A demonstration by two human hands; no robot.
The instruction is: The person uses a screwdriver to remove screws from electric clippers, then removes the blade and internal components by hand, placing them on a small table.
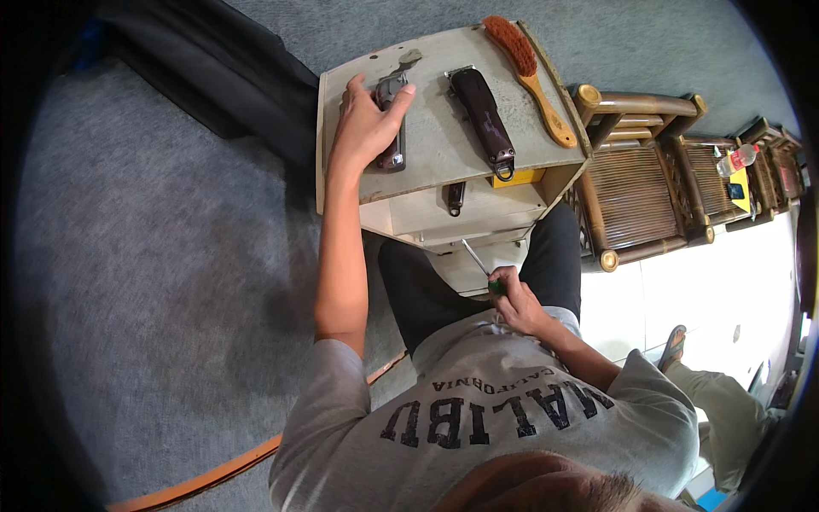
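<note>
My left hand (363, 128) is closed around a dark hair clipper (393, 159) at the left of a worn wooden cabinet top (426, 162). The palm covers part of that clipper. To its right lies a second, dark maroon hair clipper (480, 115) with a hanging loop at its near end. Close to my lap, my right hand (518, 305) grips a screwdriver (475, 257) by its green handle, its metal shaft pointing toward the cabinet. A brush (533, 85) with reddish bristles and a wooden handle rests along the top's right side.
Below the top, an open compartment (409, 218) holds a small dark clipper-like tool (456, 199) and a yellow box (519, 178). Bamboo chairs (636, 196) stand at right, one bearing a bottle (738, 160). Black cloth (222, 68) drapes at left. Another person's leg (721, 414) shows lower right.
</note>
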